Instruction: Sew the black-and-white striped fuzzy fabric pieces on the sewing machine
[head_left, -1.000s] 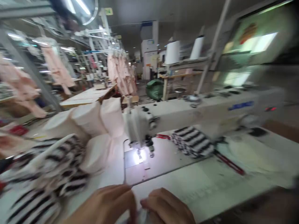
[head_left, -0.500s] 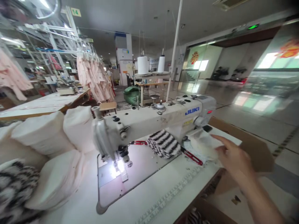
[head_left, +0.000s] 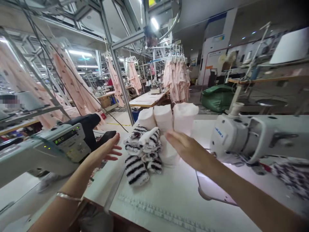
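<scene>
Both my hands reach over the white sewing table (head_left: 142, 201). My left hand (head_left: 109, 150), its fingers spread and holding nothing, is in the air left of a pile of fluffy black-and-white striped fabric pieces (head_left: 137, 170). On the pile's other side is my right hand (head_left: 182, 146), fingers stretched out, with no object visible in it. It passes in front of a low stack of white fabric pieces (head_left: 168, 154); whether it touches them I cannot tell. Taller white fabric stacks (head_left: 163, 117) stand behind the striped pile.
A sewing machine (head_left: 223, 138) with its lamp lit stands at the right, striped fabric (head_left: 289, 174) beside it. Another machine (head_left: 58, 145) with a lit panel is at the left. Pink garments (head_left: 176, 77) hang behind, near a green sack (head_left: 218, 98).
My view has swung left, from the sewing machine to the fabric piles. My right hand has left the white cloth near the machine's far end, and my left hand has come into view.
</scene>
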Demonstrator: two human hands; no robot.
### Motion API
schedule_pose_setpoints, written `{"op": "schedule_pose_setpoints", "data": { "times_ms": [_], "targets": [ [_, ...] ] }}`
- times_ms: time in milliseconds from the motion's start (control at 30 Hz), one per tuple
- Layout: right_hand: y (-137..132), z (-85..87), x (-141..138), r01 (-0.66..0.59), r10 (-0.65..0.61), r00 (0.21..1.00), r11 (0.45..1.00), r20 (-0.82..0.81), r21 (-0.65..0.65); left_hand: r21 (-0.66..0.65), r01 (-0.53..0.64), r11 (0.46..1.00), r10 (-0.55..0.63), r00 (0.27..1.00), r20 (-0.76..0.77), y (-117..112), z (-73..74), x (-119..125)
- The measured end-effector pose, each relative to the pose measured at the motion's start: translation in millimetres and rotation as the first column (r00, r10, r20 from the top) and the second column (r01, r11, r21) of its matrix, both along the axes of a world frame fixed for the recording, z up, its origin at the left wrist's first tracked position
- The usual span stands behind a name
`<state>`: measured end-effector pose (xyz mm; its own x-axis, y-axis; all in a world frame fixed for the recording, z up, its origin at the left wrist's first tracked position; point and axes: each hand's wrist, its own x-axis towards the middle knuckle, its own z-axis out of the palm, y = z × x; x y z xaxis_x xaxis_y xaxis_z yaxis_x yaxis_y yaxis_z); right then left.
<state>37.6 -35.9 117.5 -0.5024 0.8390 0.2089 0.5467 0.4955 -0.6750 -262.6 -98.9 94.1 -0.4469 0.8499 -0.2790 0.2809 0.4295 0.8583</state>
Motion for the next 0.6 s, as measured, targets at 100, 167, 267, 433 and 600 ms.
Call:
{"op": "schedule_pose_setpoints", "data": {
  "times_ms": [100,167,267,433,600],
  "targets": [
    [49.0,7.1,-47.0,0.037,-0.033,0.996,0.998,0.085,-0.041,-0.047,0.071,0.996,-0.07,0.997,0.029,16.4,-4.8,1.9],
    [67.8,-0.9,-71.0,0.038,-0.027,0.989,0.997,0.147,-0.071,-0.1,0.125,0.987,-0.12,0.991,0.058,27.1,-8.8,4.0],
    [70.5,-19.7,-97.6,0.005,0.012,0.98,0.996,0.197,-0.087,-0.166,0.188,0.968,-0.173,0.98,0.102,41.2,-16.9,8.2],
    [39.1,-49.1,-112.8,-0.019,0.034,0.979,0.997,0.199,-0.08,-0.159,0.187,0.969,-0.184,0.982,0.029,41.8,-24.7,17.9],
    [2.6,-67.1,-108.2,-0.031,0.04,0.992,0.997,0.12,-0.074,-0.098,0.18,0.979,-0.189,0.978,-0.085,10.3,-22.0,25.2]
  ]
}}
